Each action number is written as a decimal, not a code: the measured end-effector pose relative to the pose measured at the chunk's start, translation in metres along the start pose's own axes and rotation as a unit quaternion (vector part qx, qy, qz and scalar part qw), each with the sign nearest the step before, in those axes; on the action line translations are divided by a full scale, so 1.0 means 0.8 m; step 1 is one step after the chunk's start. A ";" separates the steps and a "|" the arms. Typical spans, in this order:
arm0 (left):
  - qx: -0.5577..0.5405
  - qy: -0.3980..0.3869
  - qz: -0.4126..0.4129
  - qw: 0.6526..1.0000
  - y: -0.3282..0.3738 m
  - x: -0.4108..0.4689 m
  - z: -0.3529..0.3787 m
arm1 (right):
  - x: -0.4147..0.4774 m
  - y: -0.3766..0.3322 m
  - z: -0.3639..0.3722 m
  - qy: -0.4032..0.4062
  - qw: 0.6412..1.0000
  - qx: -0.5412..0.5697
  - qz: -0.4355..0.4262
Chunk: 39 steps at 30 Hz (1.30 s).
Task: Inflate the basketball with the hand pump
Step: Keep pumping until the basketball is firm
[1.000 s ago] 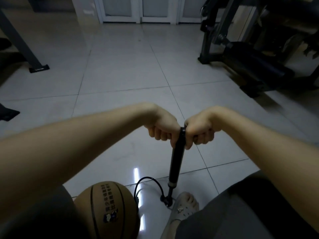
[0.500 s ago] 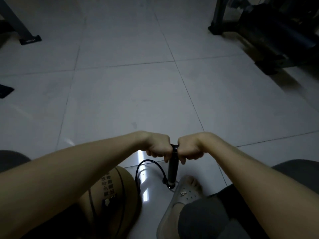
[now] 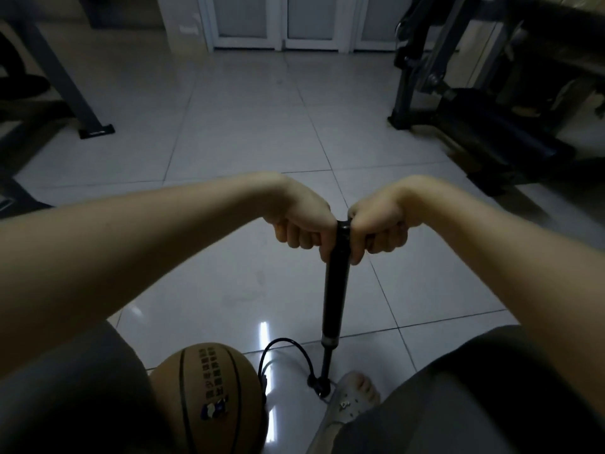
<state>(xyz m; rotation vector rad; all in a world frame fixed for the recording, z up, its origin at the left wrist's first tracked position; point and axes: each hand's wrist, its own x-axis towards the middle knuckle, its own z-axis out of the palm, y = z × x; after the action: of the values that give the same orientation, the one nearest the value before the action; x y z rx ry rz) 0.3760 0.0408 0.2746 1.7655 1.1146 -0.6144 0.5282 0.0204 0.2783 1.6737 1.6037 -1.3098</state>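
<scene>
hands (image 3: 302,224) (image 3: 379,229) tight around pump handle (image 3: 343,228)

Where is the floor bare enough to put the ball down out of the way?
The widest bare floor lies ahead, between the frame leg on the left, the exercise machine on the right and the doors. A smaller patch lies left of the pump. Near the feet it is crowded: basketball, hose, pump and sandal sit close together.

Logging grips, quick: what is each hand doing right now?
Left hand: closed around the pump handle.
Right hand: closed around the pump handle too.
</scene>
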 end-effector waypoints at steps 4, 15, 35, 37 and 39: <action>0.019 -0.010 -0.020 1.000 -0.021 0.050 0.036 | 0.044 0.017 0.040 -0.006 1.000 -0.014 0.028; 0.011 -0.046 -0.018 0.999 -0.085 0.165 0.129 | 0.170 0.064 0.132 -0.040 0.999 0.003 0.022; 0.039 -0.026 -0.021 0.999 0.007 0.016 0.013 | 0.004 0.015 0.018 0.004 1.000 -0.004 0.013; 0.034 -0.022 -0.026 0.999 -0.008 0.046 0.036 | 0.033 0.025 0.041 0.008 1.000 -0.009 0.022; 0.033 -0.014 -0.010 0.999 -0.020 0.074 0.056 | 0.059 0.036 0.059 0.010 1.000 -0.001 0.019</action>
<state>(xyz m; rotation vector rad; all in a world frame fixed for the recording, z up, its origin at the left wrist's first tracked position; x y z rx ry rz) 0.3923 0.0281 0.2018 1.7986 1.1051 -0.6924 0.5344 -0.0023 0.2092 1.7137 1.5760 -1.2765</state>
